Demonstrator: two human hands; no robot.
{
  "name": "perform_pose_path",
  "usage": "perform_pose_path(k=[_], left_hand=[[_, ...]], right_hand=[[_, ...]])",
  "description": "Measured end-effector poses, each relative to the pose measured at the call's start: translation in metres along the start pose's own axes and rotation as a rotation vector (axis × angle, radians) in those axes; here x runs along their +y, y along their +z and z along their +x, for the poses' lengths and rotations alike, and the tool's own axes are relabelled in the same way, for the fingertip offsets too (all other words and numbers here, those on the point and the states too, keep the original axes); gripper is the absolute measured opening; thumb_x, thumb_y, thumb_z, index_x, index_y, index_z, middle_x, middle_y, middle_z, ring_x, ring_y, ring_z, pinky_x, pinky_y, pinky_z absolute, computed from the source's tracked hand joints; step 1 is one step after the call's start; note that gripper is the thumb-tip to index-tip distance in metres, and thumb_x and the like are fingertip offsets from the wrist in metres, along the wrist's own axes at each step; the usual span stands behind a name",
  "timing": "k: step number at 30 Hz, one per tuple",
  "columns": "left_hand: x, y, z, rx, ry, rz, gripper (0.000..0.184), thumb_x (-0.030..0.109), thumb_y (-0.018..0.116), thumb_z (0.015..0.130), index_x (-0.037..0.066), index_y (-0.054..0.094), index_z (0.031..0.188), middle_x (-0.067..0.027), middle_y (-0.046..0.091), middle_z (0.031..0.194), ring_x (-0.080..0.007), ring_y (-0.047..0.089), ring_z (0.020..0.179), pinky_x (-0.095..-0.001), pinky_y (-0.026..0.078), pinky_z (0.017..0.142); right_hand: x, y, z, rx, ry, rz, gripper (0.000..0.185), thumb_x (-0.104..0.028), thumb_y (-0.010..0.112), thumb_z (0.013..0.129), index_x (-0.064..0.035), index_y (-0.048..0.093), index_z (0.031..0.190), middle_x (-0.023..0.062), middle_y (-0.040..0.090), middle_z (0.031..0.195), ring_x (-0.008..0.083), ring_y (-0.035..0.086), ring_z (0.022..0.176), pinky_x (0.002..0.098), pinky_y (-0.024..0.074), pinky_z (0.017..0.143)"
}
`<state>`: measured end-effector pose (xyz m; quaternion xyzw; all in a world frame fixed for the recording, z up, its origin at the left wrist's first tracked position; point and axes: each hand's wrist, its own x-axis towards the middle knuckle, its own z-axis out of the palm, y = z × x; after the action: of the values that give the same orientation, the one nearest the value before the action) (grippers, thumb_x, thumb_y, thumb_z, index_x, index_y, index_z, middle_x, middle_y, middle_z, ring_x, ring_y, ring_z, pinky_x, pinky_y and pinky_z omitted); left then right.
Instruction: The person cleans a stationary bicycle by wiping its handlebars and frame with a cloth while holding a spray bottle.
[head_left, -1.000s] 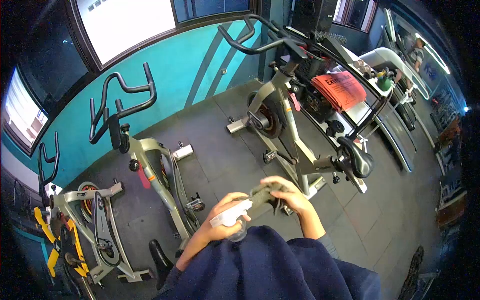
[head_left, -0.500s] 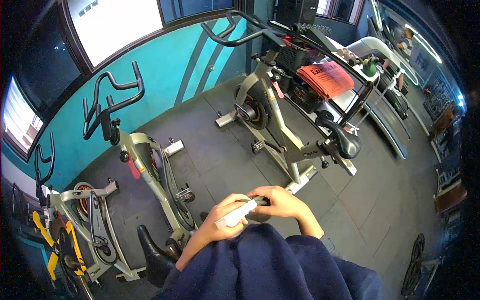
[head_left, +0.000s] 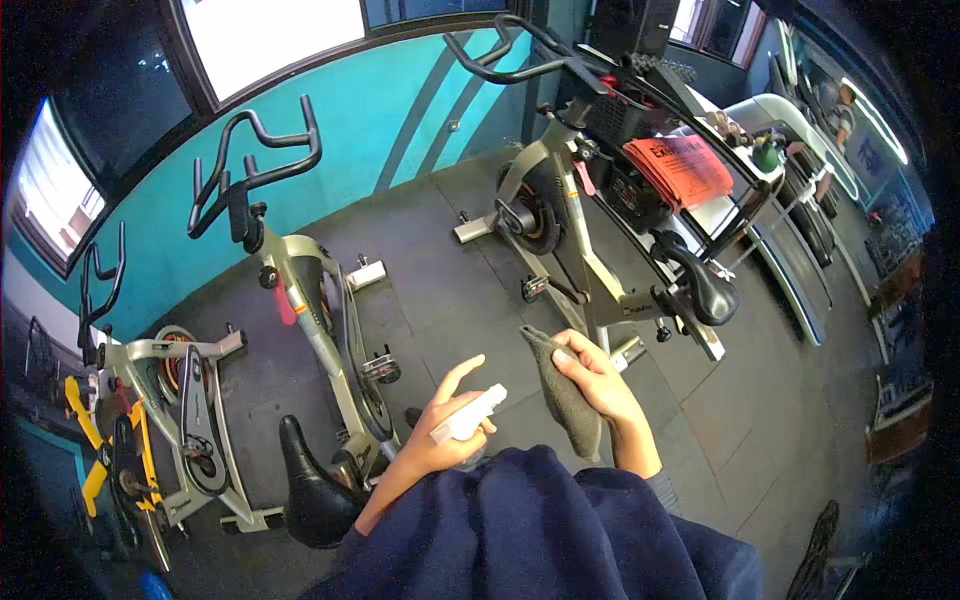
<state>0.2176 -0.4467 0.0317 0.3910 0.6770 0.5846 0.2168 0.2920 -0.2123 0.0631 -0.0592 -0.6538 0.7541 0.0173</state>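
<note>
My left hand (head_left: pixel 440 437) is wrapped round a small white spray bottle (head_left: pixel 468 416), held at a slant with its narrow head towards the upper right. The index finger of that hand points up, off the bottle. In my right hand (head_left: pixel 600 382) a dark grey-green cloth (head_left: pixel 566 400) is pinched between thumb and fingers and hangs down in a folded strip. Bottle and cloth are apart, both in front of my dark blue top. The nearest exercise bike (head_left: pixel 325 330) stands to the left of my left hand, its black saddle (head_left: pixel 312 490) low beside my arm.
Another exercise bike (head_left: pixel 565 220) stands ahead, its saddle (head_left: pixel 700 285) to the right. Further left is a third bike (head_left: pixel 190 400) near a yellow frame (head_left: pixel 90 440). Orange printed sheets (head_left: pixel 680 170) lie by a black basket (head_left: pixel 615 115). A treadmill (head_left: pixel 785 270) stands at the right.
My hands have parted. The right hand has moved right with the cloth, which now hangs unbunched. My left index finger has lifted, and the view has shifted slightly.
</note>
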Motion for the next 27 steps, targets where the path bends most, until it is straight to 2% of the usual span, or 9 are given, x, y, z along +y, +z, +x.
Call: perform_pose_path(k=[7, 11, 15, 17, 18, 22, 23, 25, 27], left_hand=[[0.003, -0.003, -0.009, -0.172, 0.087, -0.097, 0.044, -0.009, 0.056, 0.068, -0.001, 0.062, 0.111, -0.0127, 0.054, 0.124, -0.0161, 0.067, 0.083, -0.0273, 0.053, 0.075], [-0.009, -0.005, -0.013, -0.174, 0.174, 0.135, 0.042, -0.003, 0.058, 0.068, 0.001, 0.062, 0.110, -0.0094, 0.060, 0.098, -0.0180, 0.066, 0.081, -0.0278, 0.051, 0.070], [-0.006, -0.004, -0.013, -0.159, 0.172, 0.156, 0.038, -0.002, 0.060, 0.068, 0.000, 0.063, 0.106, -0.0086, 0.061, 0.096, -0.0182, 0.066, 0.081, -0.0288, 0.050, 0.070], [-0.005, -0.004, -0.013, -0.131, 0.148, 0.101, 0.035, -0.002, 0.060, 0.068, 0.000, 0.063, 0.103, -0.0079, 0.064, 0.091, -0.0179, 0.066, 0.080, -0.0291, 0.050, 0.075], [-0.004, -0.005, -0.013, -0.121, 0.146, 0.100, 0.035, -0.002, 0.060, 0.068, 0.000, 0.063, 0.103, -0.0079, 0.064, 0.091, -0.0179, 0.066, 0.080, -0.0291, 0.050, 0.075], [0.009, -0.012, -0.005, -0.057, 0.095, -0.043, 0.036, -0.002, 0.060, 0.068, 0.001, 0.063, 0.104, -0.0072, 0.067, 0.080, -0.0157, 0.067, 0.079, -0.0273, 0.049, 0.081], [0.017, -0.014, -0.002, -0.017, 0.015, -0.126, 0.035, -0.002, 0.060, 0.069, 0.001, 0.064, 0.103, -0.0066, 0.067, 0.079, -0.0157, 0.067, 0.077, -0.0272, 0.049, 0.081], [0.025, -0.015, 0.002, 0.048, -0.062, -0.212, 0.034, -0.002, 0.060, 0.069, 0.001, 0.064, 0.103, -0.0060, 0.067, 0.078, -0.0157, 0.067, 0.076, -0.0270, 0.049, 0.080], [0.021, -0.017, 0.004, 0.113, -0.058, -0.167, 0.033, -0.002, 0.060, 0.069, 0.000, 0.064, 0.102, -0.0063, 0.067, 0.083, -0.0157, 0.065, 0.077, -0.0283, 0.049, 0.076]], right_hand=[[-0.001, -0.007, 0.005, -0.514, -0.073, 0.036, 0.025, -0.020, 0.061, 0.091, -0.0018, 0.059, 0.109, 0.0025, 0.061, 0.101, 0.0100, 0.054, 0.095, 0.0266, 0.0440, 0.083], [-0.016, -0.016, 0.006, -0.391, -0.173, -0.294, 0.022, -0.019, 0.062, 0.090, -0.0014, 0.057, 0.103, 0.0076, 0.058, 0.109, 0.0143, 0.052, 0.103, 0.0293, 0.0411, 0.090], [-0.034, -0.032, -0.002, -0.375, -0.117, -0.510, 0.024, -0.022, 0.060, 0.091, -0.0017, 0.053, 0.102, 0.0067, 0.057, 0.096, 0.0152, 0.054, 0.093, 0.0308, 0.0445, 0.084], [-0.062, -0.029, -0.005, -0.562, 0.199, -0.748, 0.024, -0.024, 0.059, 0.092, -0.0023, 0.052, 0.102, 0.0031, 0.057, 0.085, 0.0121, 0.053, 0.082, 0.0303, 0.0460, 0.075], [-0.063, -0.031, -0.002, -0.636, 0.109, -0.744, 0.026, -0.025, 0.061, 0.091, -0.0029, 0.052, 0.101, 0.0003, 0.055, 0.076, 0.0083, 0.048, 0.069, 0.0269, 0.0457, 0.059], [-0.032, -0.058, 0.035, -0.840, 0.173, 0.022, 0.035, -0.030, 0.064, 0.089, 0.0004, 0.056, 0.104, 0.0029, 0.058, 0.076, 0.0086, 0.056, 0.066, 0.0229, 0.0476, 0.058], [0.017, -0.054, 0.051, -0.762, 0.021, 0.617, 0.035, -0.032, 0.062, 0.090, -0.0050, 0.055, 0.111, 0.0084, 0.066, 0.092, 0.0139, 0.063, 0.071, 0.0268, 0.0505, 0.052], [0.015, 0.028, 0.044, 0.044, 0.059, 0.852, 0.040, -0.032, 0.058, 0.091, -0.0059, 0.053, 0.120, 0.0105, 0.064, 0.109, 0.0203, 0.063, 0.093, 0.0346, 0.0532, 0.076], [0.073, 0.047, 0.045, -0.020, -0.305, -0.108, 0.043, -0.032, 0.057, 0.091, -0.0091, 0.050, 0.126, 0.0094, 0.060, 0.118, 0.0245, 0.056, 0.108, 0.0401, 0.0437, 0.094]])
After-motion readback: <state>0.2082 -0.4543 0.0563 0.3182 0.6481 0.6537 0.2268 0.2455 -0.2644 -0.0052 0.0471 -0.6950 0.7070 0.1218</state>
